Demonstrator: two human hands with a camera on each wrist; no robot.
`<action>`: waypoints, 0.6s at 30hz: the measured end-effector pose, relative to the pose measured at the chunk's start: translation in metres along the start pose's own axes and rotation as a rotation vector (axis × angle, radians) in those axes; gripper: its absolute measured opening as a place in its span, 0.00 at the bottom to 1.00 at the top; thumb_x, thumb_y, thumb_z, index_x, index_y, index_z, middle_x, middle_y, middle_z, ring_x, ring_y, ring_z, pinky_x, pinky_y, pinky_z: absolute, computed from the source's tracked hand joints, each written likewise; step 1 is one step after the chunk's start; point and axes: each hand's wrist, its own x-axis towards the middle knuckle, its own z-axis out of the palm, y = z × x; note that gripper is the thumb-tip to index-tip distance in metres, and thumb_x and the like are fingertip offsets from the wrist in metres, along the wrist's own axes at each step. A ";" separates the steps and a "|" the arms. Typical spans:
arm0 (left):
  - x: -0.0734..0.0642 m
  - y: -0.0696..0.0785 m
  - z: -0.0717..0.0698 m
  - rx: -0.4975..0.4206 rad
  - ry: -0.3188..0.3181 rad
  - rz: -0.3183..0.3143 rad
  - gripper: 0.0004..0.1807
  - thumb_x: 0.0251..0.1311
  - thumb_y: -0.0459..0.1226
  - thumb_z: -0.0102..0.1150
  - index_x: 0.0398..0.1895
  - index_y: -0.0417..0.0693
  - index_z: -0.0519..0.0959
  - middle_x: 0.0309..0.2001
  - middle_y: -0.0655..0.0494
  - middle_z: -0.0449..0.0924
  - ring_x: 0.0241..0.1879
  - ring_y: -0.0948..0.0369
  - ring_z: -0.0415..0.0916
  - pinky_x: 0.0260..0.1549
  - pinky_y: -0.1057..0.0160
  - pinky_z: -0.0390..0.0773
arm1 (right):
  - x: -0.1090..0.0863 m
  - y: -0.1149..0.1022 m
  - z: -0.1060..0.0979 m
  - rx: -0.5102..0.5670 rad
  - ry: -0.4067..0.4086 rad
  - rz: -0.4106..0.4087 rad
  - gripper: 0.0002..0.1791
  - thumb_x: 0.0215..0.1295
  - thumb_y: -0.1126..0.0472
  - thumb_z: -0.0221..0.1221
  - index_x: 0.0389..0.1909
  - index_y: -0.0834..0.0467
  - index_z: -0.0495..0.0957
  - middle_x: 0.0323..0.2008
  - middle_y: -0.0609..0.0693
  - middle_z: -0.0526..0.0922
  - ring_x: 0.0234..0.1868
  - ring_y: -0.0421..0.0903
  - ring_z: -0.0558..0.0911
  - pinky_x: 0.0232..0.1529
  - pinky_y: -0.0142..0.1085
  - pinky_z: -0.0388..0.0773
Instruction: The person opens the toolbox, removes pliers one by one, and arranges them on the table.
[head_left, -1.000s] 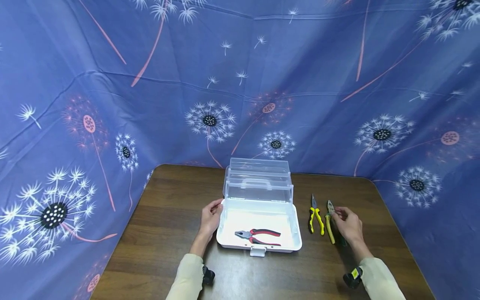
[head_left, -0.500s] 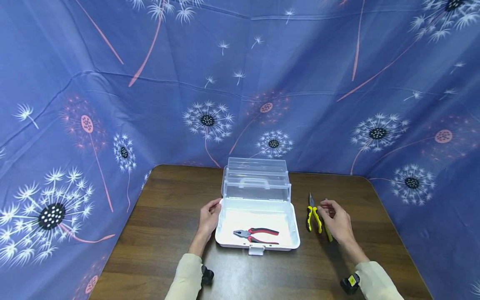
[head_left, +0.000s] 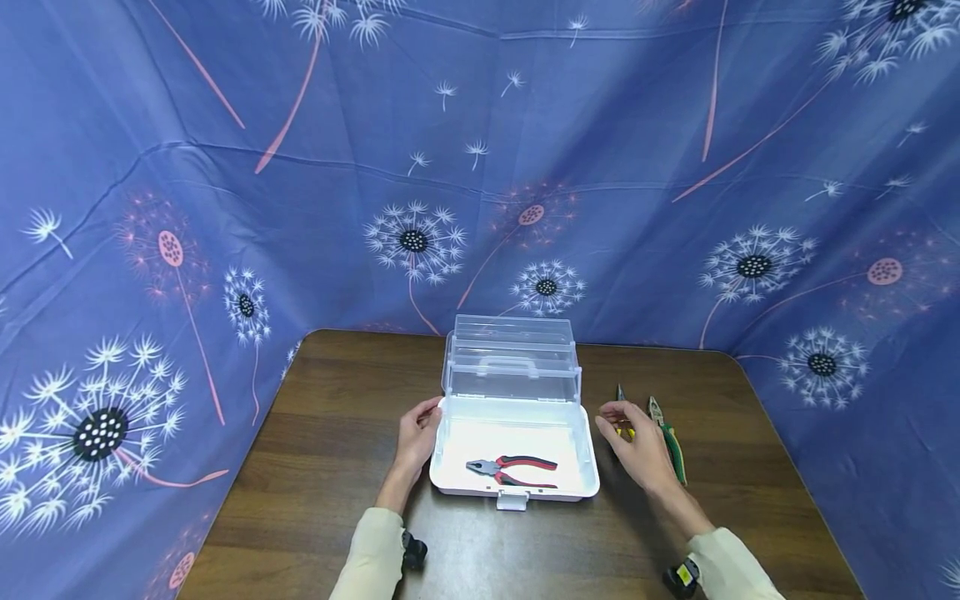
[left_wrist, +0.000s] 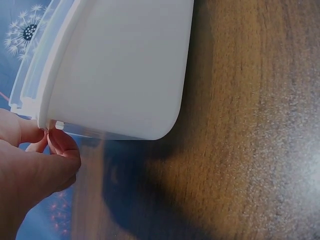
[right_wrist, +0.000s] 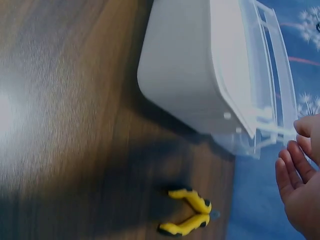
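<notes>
A white toolbox (head_left: pixel 517 429) stands on the table, its clear lid raised at the back. Black-and-red combination pliers (head_left: pixel 486 468) lie inside it. My left hand (head_left: pixel 416 435) pinches the box's left rim between thumb and fingers, clearest in the left wrist view. To the right of the box, my right hand (head_left: pixel 641 442) hovers with loosely bent fingers and nothing visible in them. It partly covers yellow-and-black long-nose pliers (right_wrist: pixel 200 205), which lie on the table below it. Green-handled pliers (head_left: pixel 675 454) lie just right of that hand, their other handle hidden.
The clear lid (head_left: pixel 517 358), with folding trays, leans back toward the blue dandelion-print cloth (head_left: pixel 637 250) behind the table. A white latch (head_left: pixel 512 501) juts from the box's front. The brown wooden table (head_left: pixel 360 367) extends on both sides of the box.
My right hand has moved left from the green-handled pliers, over the yellow pliers, toward the box's right side. The left hand keeps its hold on the rim.
</notes>
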 end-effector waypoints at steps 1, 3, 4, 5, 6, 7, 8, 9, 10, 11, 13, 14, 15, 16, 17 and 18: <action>0.000 0.000 0.000 0.000 0.000 -0.001 0.16 0.74 0.29 0.54 0.59 0.31 0.80 0.53 0.37 0.82 0.48 0.52 0.79 0.42 0.71 0.76 | 0.000 -0.002 0.003 0.004 -0.003 -0.012 0.10 0.67 0.66 0.67 0.47 0.62 0.82 0.40 0.51 0.85 0.39 0.45 0.81 0.39 0.29 0.77; 0.000 0.001 0.000 0.003 0.002 -0.004 0.16 0.74 0.29 0.54 0.59 0.31 0.80 0.53 0.38 0.82 0.48 0.53 0.79 0.42 0.71 0.76 | -0.001 -0.007 0.008 0.017 -0.011 -0.036 0.10 0.66 0.67 0.68 0.46 0.62 0.82 0.39 0.50 0.85 0.38 0.44 0.81 0.38 0.30 0.77; 0.000 0.001 0.000 0.008 0.002 0.003 0.16 0.74 0.29 0.54 0.59 0.31 0.80 0.53 0.37 0.82 0.48 0.52 0.79 0.42 0.70 0.76 | -0.001 -0.009 0.011 0.022 -0.019 -0.048 0.10 0.66 0.67 0.68 0.46 0.62 0.82 0.39 0.50 0.84 0.38 0.44 0.81 0.38 0.31 0.78; 0.000 0.000 0.000 0.011 0.002 0.007 0.16 0.74 0.29 0.54 0.59 0.31 0.80 0.53 0.37 0.82 0.48 0.52 0.79 0.42 0.70 0.76 | -0.002 -0.011 0.014 0.028 -0.025 -0.060 0.10 0.65 0.67 0.68 0.46 0.62 0.82 0.39 0.50 0.85 0.38 0.43 0.82 0.39 0.32 0.79; 0.000 0.000 0.000 0.014 0.004 0.007 0.15 0.74 0.29 0.53 0.59 0.30 0.80 0.53 0.37 0.82 0.49 0.51 0.79 0.43 0.70 0.76 | -0.003 -0.013 0.017 0.033 -0.037 -0.069 0.10 0.65 0.67 0.68 0.46 0.62 0.82 0.39 0.50 0.85 0.38 0.43 0.82 0.40 0.32 0.79; 0.000 0.000 0.000 0.018 0.003 0.013 0.15 0.74 0.29 0.53 0.59 0.30 0.80 0.53 0.36 0.82 0.49 0.51 0.80 0.43 0.70 0.77 | -0.003 -0.015 0.019 0.043 -0.046 -0.084 0.10 0.65 0.68 0.69 0.46 0.62 0.82 0.39 0.51 0.85 0.39 0.44 0.82 0.40 0.35 0.81; 0.000 -0.001 0.000 0.021 0.002 0.018 0.15 0.74 0.29 0.53 0.59 0.29 0.80 0.53 0.35 0.82 0.49 0.50 0.80 0.43 0.69 0.77 | -0.004 -0.017 0.022 0.043 -0.055 -0.096 0.10 0.64 0.68 0.69 0.46 0.62 0.82 0.40 0.51 0.85 0.39 0.43 0.82 0.41 0.36 0.81; 0.000 -0.001 0.000 0.022 0.003 0.012 0.15 0.74 0.29 0.53 0.59 0.30 0.80 0.53 0.36 0.82 0.49 0.50 0.80 0.43 0.69 0.77 | -0.005 -0.018 0.025 0.042 -0.065 -0.104 0.11 0.63 0.68 0.69 0.45 0.62 0.82 0.40 0.51 0.85 0.40 0.43 0.82 0.42 0.37 0.82; 0.000 -0.001 0.000 0.024 0.002 0.010 0.16 0.74 0.29 0.53 0.59 0.30 0.80 0.53 0.36 0.82 0.50 0.49 0.80 0.43 0.69 0.77 | -0.006 -0.020 0.027 0.041 -0.072 -0.120 0.11 0.63 0.69 0.70 0.45 0.62 0.83 0.40 0.50 0.85 0.40 0.43 0.83 0.42 0.39 0.83; 0.000 -0.001 0.000 0.024 0.002 0.002 0.16 0.74 0.30 0.53 0.59 0.31 0.80 0.53 0.36 0.82 0.50 0.49 0.79 0.44 0.69 0.77 | -0.007 -0.022 0.030 0.043 -0.081 -0.135 0.12 0.62 0.69 0.70 0.45 0.61 0.83 0.40 0.50 0.85 0.40 0.43 0.83 0.42 0.40 0.83; 0.000 -0.001 0.000 0.028 0.000 0.000 0.16 0.74 0.30 0.53 0.59 0.31 0.80 0.54 0.37 0.82 0.50 0.49 0.80 0.43 0.70 0.76 | -0.009 -0.026 0.034 0.050 -0.099 -0.171 0.12 0.61 0.70 0.71 0.45 0.61 0.83 0.41 0.50 0.85 0.40 0.43 0.83 0.41 0.42 0.83; 0.000 -0.001 0.000 0.028 0.001 -0.006 0.16 0.74 0.30 0.54 0.60 0.32 0.80 0.54 0.37 0.82 0.50 0.50 0.79 0.43 0.70 0.76 | -0.010 -0.027 0.037 0.048 -0.112 -0.185 0.13 0.60 0.69 0.71 0.45 0.61 0.84 0.41 0.49 0.85 0.40 0.42 0.83 0.41 0.42 0.84; 0.000 -0.002 0.000 0.024 0.001 -0.006 0.16 0.74 0.30 0.54 0.60 0.32 0.80 0.54 0.37 0.82 0.50 0.51 0.79 0.43 0.71 0.76 | -0.010 -0.029 0.039 0.053 -0.124 -0.208 0.13 0.60 0.69 0.71 0.45 0.60 0.84 0.41 0.49 0.86 0.40 0.42 0.84 0.42 0.42 0.84; 0.000 -0.002 0.000 0.017 0.001 -0.001 0.16 0.74 0.30 0.53 0.60 0.31 0.80 0.54 0.37 0.82 0.50 0.51 0.79 0.42 0.71 0.76 | -0.011 -0.030 0.042 0.058 -0.138 -0.228 0.13 0.61 0.69 0.71 0.46 0.60 0.84 0.41 0.50 0.86 0.40 0.42 0.84 0.42 0.42 0.84; 0.000 -0.002 0.000 0.014 0.000 0.005 0.16 0.74 0.29 0.53 0.59 0.31 0.80 0.53 0.37 0.82 0.49 0.52 0.79 0.42 0.72 0.76 | -0.012 -0.031 0.044 0.063 -0.154 -0.247 0.13 0.61 0.69 0.71 0.46 0.60 0.84 0.41 0.50 0.86 0.41 0.42 0.84 0.42 0.42 0.83; 0.000 -0.002 0.000 0.005 0.000 0.010 0.16 0.74 0.29 0.53 0.59 0.30 0.79 0.53 0.36 0.82 0.48 0.52 0.79 0.42 0.72 0.75 | -0.013 -0.032 0.047 0.070 -0.168 -0.267 0.13 0.61 0.70 0.70 0.47 0.60 0.84 0.41 0.51 0.86 0.41 0.42 0.84 0.42 0.42 0.84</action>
